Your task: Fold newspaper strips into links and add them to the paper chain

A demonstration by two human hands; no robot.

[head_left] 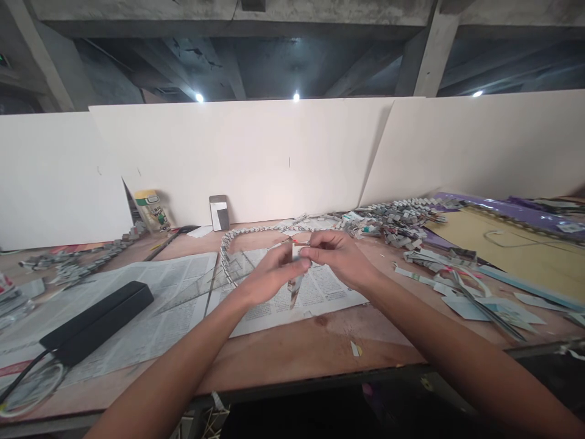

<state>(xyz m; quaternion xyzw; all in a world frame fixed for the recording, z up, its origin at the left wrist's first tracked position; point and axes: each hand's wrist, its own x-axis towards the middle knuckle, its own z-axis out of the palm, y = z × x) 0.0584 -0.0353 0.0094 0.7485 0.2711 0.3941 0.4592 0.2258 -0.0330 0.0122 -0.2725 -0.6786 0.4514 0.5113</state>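
Observation:
Near the middle of the view, my left hand and my right hand meet over a newspaper sheet. Between them they pinch a small folded paper strip, pale at the top with a printed, brownish lower end pointing down. Both thumbs press on its upper part, and some fingers are hidden behind it. Just behind the hands, a long chain of folded paper links curves across the table. Under its left bend lies a clear set square.
A black box with a cable lies at left. A phone leans on the white board, near a yellow-capped container. Piled paper chains, scissors and paper scraps lie at right. The wooden table's front edge is close.

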